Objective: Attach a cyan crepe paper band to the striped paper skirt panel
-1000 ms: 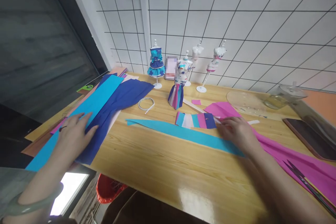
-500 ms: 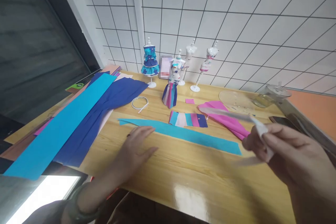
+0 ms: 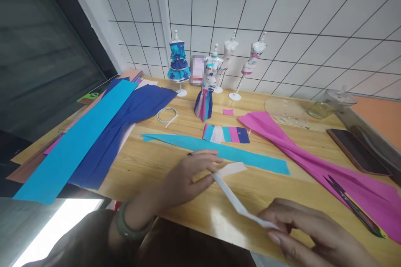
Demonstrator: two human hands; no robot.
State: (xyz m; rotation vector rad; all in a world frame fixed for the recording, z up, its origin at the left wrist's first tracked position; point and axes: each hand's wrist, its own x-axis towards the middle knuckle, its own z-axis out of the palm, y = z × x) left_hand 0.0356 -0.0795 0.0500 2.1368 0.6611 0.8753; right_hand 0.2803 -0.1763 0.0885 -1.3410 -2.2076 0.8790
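A narrow white strip (image 3: 234,201), paper or fabric, I cannot tell which, runs between my hands over the table's front part. My left hand (image 3: 191,177) pinches its upper end, where a short flap bends off to the right. At the lower end my right hand (image 3: 300,229) grips it between thumb and fingers. Just beyond my left fingers lies a long turquoise fabric strip (image 3: 250,156). Behind that is a small striped fabric piece (image 3: 225,133). To the right, scissors (image 3: 354,206) with dark blades rest on a long pink cloth (image 3: 288,142).
Several small mannequins stand at the back, one in a blue ruffled dress (image 3: 178,60), another in a striped skirt (image 3: 203,104). Blue cloth (image 3: 138,110) and a turquoise strip (image 3: 84,135) lie left. A coiled white cable (image 3: 167,115), clear plate (image 3: 285,112) and phone (image 3: 357,150) are around.
My right hand has come down and left with the white strip. My left hand has moved right and taken the strip's other end. The scissors now show on the pink cloth.
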